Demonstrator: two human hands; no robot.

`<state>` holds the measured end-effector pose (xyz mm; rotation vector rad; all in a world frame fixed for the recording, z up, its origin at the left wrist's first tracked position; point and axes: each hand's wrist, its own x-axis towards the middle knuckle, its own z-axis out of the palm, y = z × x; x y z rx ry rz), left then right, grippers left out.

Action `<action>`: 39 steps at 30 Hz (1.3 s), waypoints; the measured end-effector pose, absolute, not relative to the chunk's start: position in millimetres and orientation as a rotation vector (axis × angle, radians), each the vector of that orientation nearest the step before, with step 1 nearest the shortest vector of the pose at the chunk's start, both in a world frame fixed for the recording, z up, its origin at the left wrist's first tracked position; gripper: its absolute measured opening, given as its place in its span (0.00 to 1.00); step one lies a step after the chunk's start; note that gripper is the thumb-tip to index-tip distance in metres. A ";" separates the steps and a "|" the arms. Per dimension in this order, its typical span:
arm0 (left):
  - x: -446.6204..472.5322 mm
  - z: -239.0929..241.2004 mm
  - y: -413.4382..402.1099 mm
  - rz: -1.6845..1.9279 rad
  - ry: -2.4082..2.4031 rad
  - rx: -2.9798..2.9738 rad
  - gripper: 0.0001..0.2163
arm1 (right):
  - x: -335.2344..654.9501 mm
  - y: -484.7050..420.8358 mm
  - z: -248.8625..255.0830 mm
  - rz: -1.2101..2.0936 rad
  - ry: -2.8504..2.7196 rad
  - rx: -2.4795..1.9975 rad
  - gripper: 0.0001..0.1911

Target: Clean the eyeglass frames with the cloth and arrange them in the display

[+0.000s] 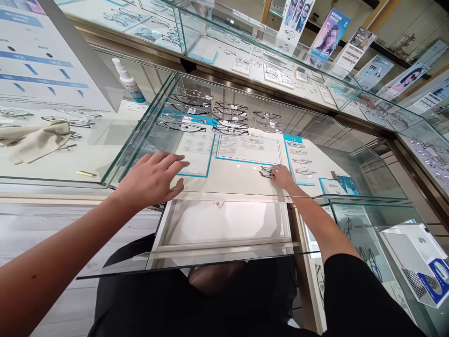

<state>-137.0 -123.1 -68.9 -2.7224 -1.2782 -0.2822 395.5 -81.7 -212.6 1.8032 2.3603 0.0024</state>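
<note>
Bright, even indoor light; glare and reflections on the glass case [315, 140]; straight edges bow outward; faces on far posters [328, 37] blurred.

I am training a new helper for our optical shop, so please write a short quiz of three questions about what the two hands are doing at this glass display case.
1. True or false: the left hand is closed in a fist.
2. Choose one. The fingertips of the right hand are at: A) a phone, B) dark-framed glasses, C) a pen.
3. Short answer: on which side of the left hand does the beige cloth lie?

Key: 1 false, it is spread open; 2 B; 3 left.
</note>
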 end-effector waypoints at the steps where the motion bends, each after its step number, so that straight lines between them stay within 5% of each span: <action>1: -137.0 -69.0 -123.0 -0.274 -1.272 -2.717 0.20 | 395.0 -83.2 -212.2 0.006 2.361 1.809 0.18; 39: -137.9 -72.4 -124.5 -0.288 -1.332 -2.717 0.19 | 397.8 -78.1 -205.0 -0.026 2.352 1.785 0.21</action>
